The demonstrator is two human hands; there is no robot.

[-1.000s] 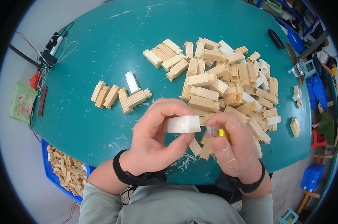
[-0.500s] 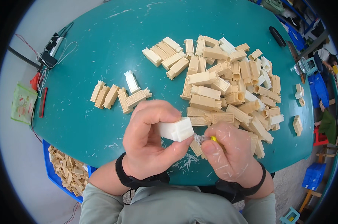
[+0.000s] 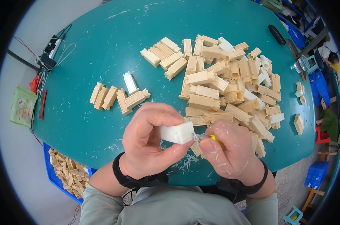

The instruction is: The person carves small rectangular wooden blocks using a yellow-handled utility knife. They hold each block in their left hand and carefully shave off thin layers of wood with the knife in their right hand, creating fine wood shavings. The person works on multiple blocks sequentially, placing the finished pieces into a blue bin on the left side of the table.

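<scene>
**Trimming a white block over the teal table**

We are looking down on a round teal table, and everything else is placed against it. Across its far right half a big heap of cream moulded blocks is lying, piled loosely. Off the table's near left edge a blue bin is sitting, filled with more cream pieces. Toward the table's left middle a short row of cream blocks is lying, with one white piece standing just behind it. At the table's far left edge cables and a small black device are resting.

Over the table's near edge we are gripping a white rectangular block in our left hand, thumb beneath and fingers curled over its top. Our right hand is closing around a yellow-handled blade, its tip touching the block's right end. Pale shavings are lying on the table just under both hands.
</scene>
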